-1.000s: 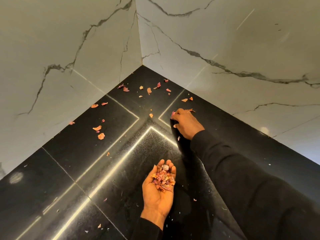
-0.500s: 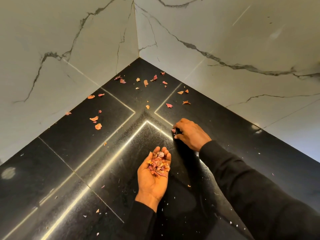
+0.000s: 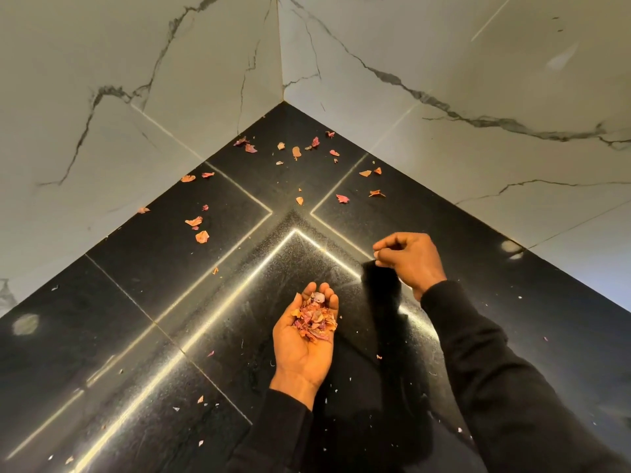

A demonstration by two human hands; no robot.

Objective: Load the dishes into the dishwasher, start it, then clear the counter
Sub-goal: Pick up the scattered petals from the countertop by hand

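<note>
My left hand (image 3: pixel 300 353) lies palm up over the black stone counter (image 3: pixel 136 302), cupped under a small heap of dry pink and orange peel scraps (image 3: pixel 314 319). My right hand (image 3: pixel 415 262) hovers just right of and beyond it, fingers curled, thumb and fingertips pinched together; whatever scrap is between them is barely visible. More loose scraps lie scattered toward the corner: some by the left wall (image 3: pixel 201 236), some at the back (image 3: pixel 296 151), a few ahead of the right hand (image 3: pixel 342 198).
White marble walls (image 3: pixel 444 46) close the counter on the left and right and meet in a corner (image 3: pixel 282 100) straight ahead. Tiny crumbs speckle the near counter (image 3: pixel 200 399). Bright light strips reflect off the stone.
My right hand has drawn back from the scraps near the corner toward the left hand and lifted off the counter, fingers pinched. The left hand stayed cupped, holding its heap.
</note>
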